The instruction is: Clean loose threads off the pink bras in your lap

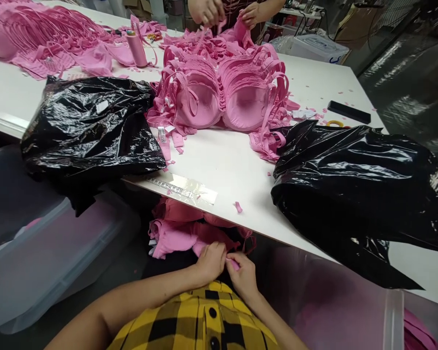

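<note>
Close to my body, below the table's front edge, a pink bra [177, 238] lies across my lap. My left hand [210, 262] is closed around one end of it. Beside it my right hand [244, 274] pinches a small bit of pink fabric that belongs to the bra, perhaps its strap or band; the fingers hide which. Both hands almost touch. Another, redder bra [178, 210] shows behind the pink one, partly under the table edge. On the table ahead stands a nested stack of pink bras [245, 108], cups facing me.
Black plastic bags lie on the table, one left [95, 131] and one right [350, 175], both over the front edge. A clear bin [47, 272] stands lower left. A thread cone [136, 50] is farther back. Across the table, another person's hands [250, 15] hold pink fabric.
</note>
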{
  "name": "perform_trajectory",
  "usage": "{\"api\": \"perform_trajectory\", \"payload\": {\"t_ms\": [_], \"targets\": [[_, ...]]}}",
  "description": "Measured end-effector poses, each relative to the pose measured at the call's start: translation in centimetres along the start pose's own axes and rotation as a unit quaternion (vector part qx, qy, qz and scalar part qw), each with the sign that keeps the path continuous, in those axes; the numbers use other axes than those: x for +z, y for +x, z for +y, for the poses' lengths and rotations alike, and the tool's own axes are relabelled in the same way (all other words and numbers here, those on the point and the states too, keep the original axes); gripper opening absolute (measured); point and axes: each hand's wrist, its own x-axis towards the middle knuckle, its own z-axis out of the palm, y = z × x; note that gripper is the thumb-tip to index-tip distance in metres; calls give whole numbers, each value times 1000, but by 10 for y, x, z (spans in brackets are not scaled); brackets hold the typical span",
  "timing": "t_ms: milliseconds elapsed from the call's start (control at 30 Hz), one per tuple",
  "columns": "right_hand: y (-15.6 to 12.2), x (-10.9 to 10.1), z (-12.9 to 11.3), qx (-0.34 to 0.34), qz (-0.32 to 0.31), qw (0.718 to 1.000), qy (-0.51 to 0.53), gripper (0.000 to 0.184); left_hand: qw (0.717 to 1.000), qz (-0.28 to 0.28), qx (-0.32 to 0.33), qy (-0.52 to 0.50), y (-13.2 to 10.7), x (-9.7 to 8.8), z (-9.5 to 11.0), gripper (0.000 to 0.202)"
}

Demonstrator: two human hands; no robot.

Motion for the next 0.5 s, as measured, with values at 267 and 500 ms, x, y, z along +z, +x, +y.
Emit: {"api": "perform_trajectory", "payload": {"t_ms": [267, 500], "targets": [[-2, 11, -1, 28, 33, 999, -23, 19, 993, -32, -23, -108, 2, -5, -5, 12], [1, 9, 0, 10, 55, 998, -16, 20, 859, -61, -257, -439, -22, -17, -42, 14]]}}
